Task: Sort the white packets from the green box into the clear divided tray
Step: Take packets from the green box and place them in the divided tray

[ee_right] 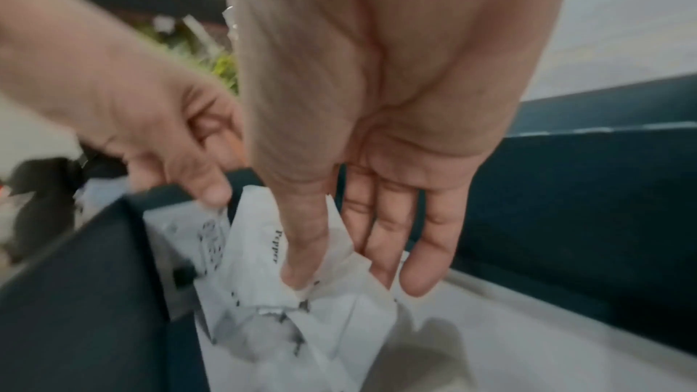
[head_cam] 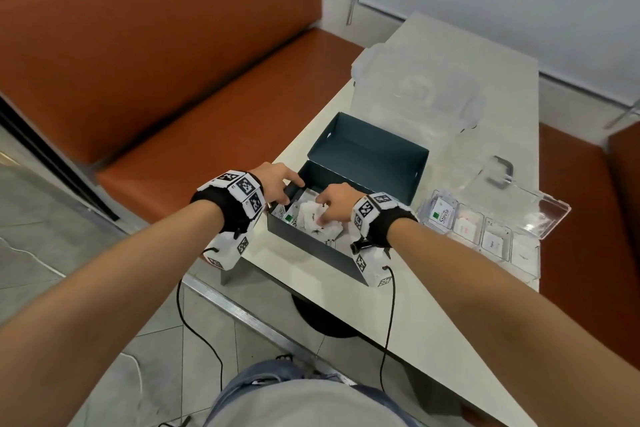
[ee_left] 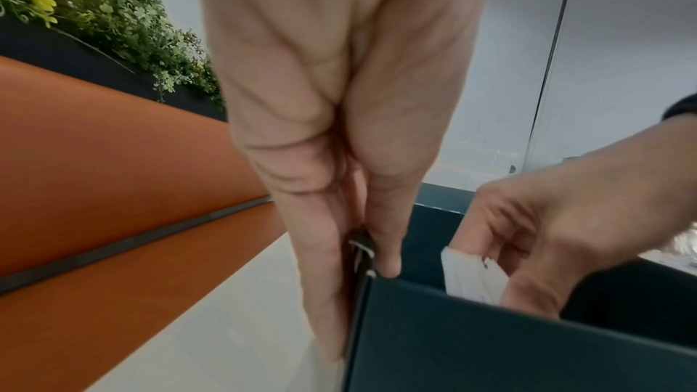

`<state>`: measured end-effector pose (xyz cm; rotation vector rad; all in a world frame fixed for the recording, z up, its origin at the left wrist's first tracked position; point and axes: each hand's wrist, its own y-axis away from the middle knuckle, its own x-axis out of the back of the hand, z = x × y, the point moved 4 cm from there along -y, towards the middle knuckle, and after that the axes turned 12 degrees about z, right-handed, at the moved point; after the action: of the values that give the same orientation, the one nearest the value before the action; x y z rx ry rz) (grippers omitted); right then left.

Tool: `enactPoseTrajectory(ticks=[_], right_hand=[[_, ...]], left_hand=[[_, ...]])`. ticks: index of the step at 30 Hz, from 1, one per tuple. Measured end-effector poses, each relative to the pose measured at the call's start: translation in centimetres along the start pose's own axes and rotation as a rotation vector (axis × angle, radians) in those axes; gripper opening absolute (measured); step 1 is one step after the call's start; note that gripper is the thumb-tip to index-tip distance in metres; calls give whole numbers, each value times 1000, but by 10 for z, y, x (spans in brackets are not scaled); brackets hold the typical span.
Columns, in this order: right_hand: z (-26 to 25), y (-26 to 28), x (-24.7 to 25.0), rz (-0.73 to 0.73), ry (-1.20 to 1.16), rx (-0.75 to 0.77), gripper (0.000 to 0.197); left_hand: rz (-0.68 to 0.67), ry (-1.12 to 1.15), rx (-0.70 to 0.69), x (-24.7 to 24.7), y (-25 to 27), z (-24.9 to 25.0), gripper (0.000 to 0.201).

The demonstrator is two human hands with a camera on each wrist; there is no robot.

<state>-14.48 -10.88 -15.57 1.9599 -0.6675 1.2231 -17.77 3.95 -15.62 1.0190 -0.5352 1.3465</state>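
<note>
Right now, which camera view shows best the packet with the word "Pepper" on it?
The right wrist view: the packet fills the middle and its print is readable under the right hand. The head view shows it only as a small white shape in the box. The left wrist view shows only a white edge.

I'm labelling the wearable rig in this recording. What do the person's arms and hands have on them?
Both forearms are bare, no sleeves. Each wrist wears a black band carrying white blocks printed with black square markers: left wrist band, right wrist band. A thin black cable hangs from each band toward the floor. The left hand and right hand wear no gloves; no rings show.
</note>
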Motion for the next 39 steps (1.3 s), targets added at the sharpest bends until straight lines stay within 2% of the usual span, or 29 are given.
enactPoseTrajectory(ticks=[1, 3, 6, 7, 9, 11, 12, 14, 17, 20, 22, 23, 25, 29, 32, 34, 37, 39], right_hand=[[4, 2, 3, 21, -80, -35, 33], [9, 9, 13, 46, -213, -85, 19], [21, 17, 30, 117, -398, -125, 33], [26, 20, 36, 163, -477, -130, 29], [33, 28, 52, 240, -672, -153, 20], [37, 40, 66, 298, -838, -158, 23], [37, 46, 73, 321, -912, -156, 25], [35, 57, 86, 341, -1045, -135, 25], [34, 71, 96, 343, -1149, -107, 22], [38, 77, 93, 342, -1185, -119, 22], [43, 79, 90, 392, -1112, -138, 23], [48, 82, 88, 434, -1052, -149, 22], [59, 89, 85, 548, -966, -187, 18], [93, 103, 76, 741, -996, -325, 16], [110, 112, 70, 751, -998, -364, 12], [123, 120, 69, 767, -1035, -406, 18], [144, 134, 66, 805, -1126, -481, 29], [155, 142, 66, 839, -1125, -493, 26]], left_hand=[[10, -15, -12, -1, 1, 0, 49], [18, -50, -41, -2, 3, 0, 42], [-9, -60, -50, -1, 11, 8, 33], [33, -82, -61, 4, 13, 13, 33], [218, -59, -103, 19, 17, 29, 39], [390, 155, -164, 36, 22, 50, 44], [420, 286, -184, 42, 23, 62, 45], [342, 591, -179, 46, 27, 83, 44], [103, 966, -96, 31, 28, 112, 48], [-75, 1192, -21, 7, 27, 134, 37], [-131, 1327, 42, -5, 26, 145, 23], [-146, 1366, 58, -10, 24, 149, 23], [-164, 1392, 62, -18, 19, 156, 22], [-151, 1297, -23, -32, 11, 171, 19], [-68, 1210, 4, -42, 6, 182, 12], [-48, 1183, 25, -49, 3, 191, 10], [-114, 1217, 59, -61, 0, 204, 12], [-152, 1232, 71, -67, -2, 211, 22]])
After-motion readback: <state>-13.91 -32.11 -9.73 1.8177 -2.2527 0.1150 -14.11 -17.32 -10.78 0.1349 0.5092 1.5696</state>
